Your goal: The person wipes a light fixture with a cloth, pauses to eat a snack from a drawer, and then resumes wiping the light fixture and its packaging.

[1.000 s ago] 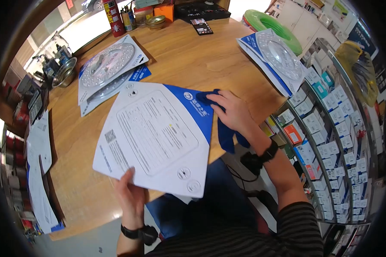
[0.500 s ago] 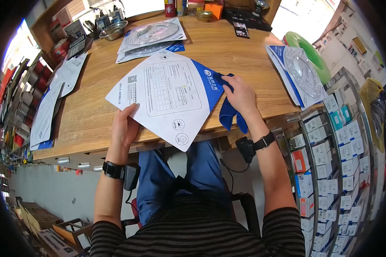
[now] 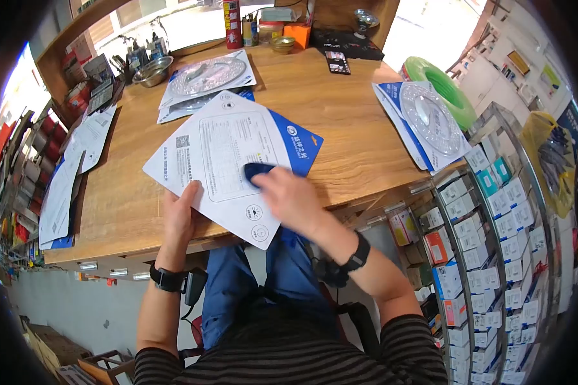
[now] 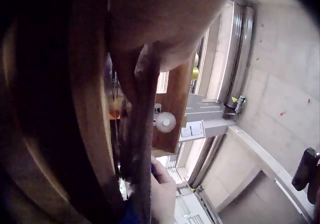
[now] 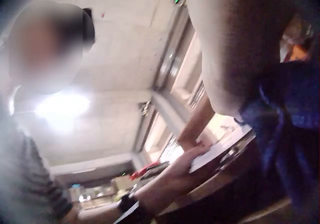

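A square white card package with a blue corner lies turned like a diamond near the table's front edge, its printed side up. My left hand grips its lower left edge, the thumb on top and the fingers underneath. Over the printed middle, my right hand holds a dark blue cloth, which bunches out past the fingertips. Folds of the same cloth hang large in the right wrist view. In the left wrist view the card shows edge-on and dark, close to the left hand.
Clear-fronted blister packages lie behind the card, with more at the table's right edge. White cards lie at the left. A phone, metal bowl and green coil stand farther back. A shelf of small boxes is at the right.
My right hand has carried the cloth from the blue corner left and toward me, over the printed text. The left hand keeps its hold on the edge. The head view has shifted.
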The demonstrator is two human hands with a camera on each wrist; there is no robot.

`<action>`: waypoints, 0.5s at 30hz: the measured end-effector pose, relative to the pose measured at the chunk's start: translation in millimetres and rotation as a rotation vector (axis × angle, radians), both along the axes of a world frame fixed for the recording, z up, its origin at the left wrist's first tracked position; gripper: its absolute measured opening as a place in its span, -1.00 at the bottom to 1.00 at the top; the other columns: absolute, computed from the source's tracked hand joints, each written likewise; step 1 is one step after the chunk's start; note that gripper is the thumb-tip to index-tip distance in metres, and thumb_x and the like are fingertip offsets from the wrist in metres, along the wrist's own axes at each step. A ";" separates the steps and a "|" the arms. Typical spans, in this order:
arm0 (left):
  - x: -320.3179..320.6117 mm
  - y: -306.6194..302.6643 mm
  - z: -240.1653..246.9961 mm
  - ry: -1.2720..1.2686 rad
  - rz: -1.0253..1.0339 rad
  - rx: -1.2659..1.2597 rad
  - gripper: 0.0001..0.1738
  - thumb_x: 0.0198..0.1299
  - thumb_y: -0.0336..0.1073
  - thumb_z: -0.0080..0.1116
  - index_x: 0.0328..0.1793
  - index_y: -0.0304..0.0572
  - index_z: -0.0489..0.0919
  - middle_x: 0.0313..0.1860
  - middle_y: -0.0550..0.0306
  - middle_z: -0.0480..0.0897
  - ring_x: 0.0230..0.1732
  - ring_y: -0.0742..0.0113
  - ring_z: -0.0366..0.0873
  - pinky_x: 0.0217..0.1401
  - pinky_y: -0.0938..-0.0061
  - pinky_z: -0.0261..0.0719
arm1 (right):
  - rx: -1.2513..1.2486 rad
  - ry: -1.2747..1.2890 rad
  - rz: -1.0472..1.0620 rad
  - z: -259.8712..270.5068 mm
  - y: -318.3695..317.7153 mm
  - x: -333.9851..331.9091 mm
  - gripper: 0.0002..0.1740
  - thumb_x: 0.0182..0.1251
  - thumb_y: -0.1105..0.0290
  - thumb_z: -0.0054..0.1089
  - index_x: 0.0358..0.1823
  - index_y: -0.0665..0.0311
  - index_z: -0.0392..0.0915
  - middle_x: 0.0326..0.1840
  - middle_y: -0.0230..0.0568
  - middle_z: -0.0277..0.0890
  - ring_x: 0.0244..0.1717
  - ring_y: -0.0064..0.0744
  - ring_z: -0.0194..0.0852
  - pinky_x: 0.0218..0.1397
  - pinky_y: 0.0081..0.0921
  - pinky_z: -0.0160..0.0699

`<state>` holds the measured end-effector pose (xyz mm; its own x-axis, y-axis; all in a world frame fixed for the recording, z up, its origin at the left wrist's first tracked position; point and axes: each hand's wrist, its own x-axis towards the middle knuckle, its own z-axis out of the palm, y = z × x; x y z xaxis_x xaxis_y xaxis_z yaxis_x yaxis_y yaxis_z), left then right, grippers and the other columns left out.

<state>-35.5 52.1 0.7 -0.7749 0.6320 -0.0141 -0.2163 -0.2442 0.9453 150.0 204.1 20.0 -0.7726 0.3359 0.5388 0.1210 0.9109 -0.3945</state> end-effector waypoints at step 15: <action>1.9 0.0 8.5 -0.051 -0.081 0.039 -0.62 0.23 -0.49 0.09 0.17 -0.48 0.41 0.04 -0.03 0.58 -0.03 0.29 0.57 0.05 0.44 0.54 | 0.073 -0.267 -0.369 -1.8 114.0 -3.8 -0.74 0.27 0.34 0.05 -0.02 0.10 0.53 -0.15 -0.04 0.50 -0.17 0.03 0.56 -0.16 -0.10 0.56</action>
<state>-33.7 52.0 9.2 -0.7200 0.6935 -0.0265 -0.2844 -0.2600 0.9228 146.2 318.0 18.1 -0.7233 0.5832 0.3698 0.5311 0.8121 -0.2419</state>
